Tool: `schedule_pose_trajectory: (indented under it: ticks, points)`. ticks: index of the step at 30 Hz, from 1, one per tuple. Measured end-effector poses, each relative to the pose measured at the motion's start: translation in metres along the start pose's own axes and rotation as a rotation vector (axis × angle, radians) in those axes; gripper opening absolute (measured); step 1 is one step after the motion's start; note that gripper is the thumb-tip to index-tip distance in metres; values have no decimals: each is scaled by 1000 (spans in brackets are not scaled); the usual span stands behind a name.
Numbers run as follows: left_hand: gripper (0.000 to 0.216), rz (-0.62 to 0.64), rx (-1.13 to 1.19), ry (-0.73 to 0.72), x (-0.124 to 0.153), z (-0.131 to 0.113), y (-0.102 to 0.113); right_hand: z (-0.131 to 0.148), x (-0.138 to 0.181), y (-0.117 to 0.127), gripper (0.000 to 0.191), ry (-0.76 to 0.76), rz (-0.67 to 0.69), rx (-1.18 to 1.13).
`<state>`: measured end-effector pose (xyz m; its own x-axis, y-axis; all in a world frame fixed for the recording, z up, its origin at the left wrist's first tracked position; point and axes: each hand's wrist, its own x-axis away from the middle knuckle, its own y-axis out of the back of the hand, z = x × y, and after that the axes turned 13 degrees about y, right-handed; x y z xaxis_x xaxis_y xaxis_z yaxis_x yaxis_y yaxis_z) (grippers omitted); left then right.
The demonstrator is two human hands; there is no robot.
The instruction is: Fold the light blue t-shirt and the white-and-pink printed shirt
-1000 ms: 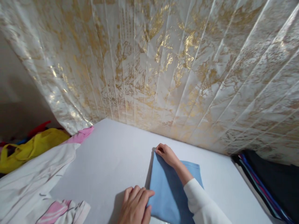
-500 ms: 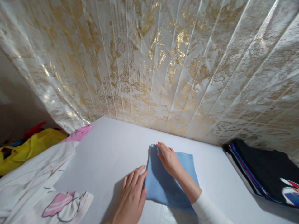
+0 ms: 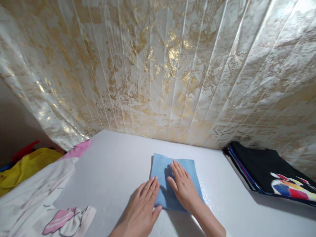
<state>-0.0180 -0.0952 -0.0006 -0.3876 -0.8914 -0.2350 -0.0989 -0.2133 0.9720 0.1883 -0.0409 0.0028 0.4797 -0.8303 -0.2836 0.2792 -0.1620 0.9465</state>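
Note:
A folded light-blue garment (image 3: 160, 166) lies flat on the white tabletop in the middle of the view; its exact kind does not show. My right hand (image 3: 182, 185) rests palm down over its right half, fingers stretched toward the far edge. At the garment's near left edge, my left hand (image 3: 145, 204) lies flat with fingers extended, the fingertips overlapping the cloth and the thumb pointing right. Neither hand grasps anything. Part of the cloth is hidden beneath both hands and in their shadows.
To the right sits a stack of folded clothes with a black printed shirt (image 3: 264, 168) on top. White clothing with a pink print (image 3: 59, 220) spreads over the left side, near a yellow cloth (image 3: 32, 169). A gold-patterned silvery curtain (image 3: 153, 72) hangs behind the table (image 3: 108, 164).
My right hand has slid from the garment's far left corner toward its right half and nearer to me. My left hand now reaches slightly onto the cloth. The view has shifted a little.

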Motion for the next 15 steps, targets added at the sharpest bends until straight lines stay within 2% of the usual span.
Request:
schedule_pose_trajectory:
  ticks: [4, 8, 11, 15]
  points:
    - [54, -20, 45, 23, -31, -16, 1, -18, 15, 1, 57, -48, -104, 50]
    - [54, -26, 86, 122, -56, -26, -14, -23, 30, -14, 60, -92, -76, 63]
    - [56, -3, 77, 137, -58, -26, -22, -21, 36, -20, 63, -100, -49, 51]
    - [58, 56, 85, 123, -59, -24, -20, -24, 32, -18, 64, -123, -20, 14]
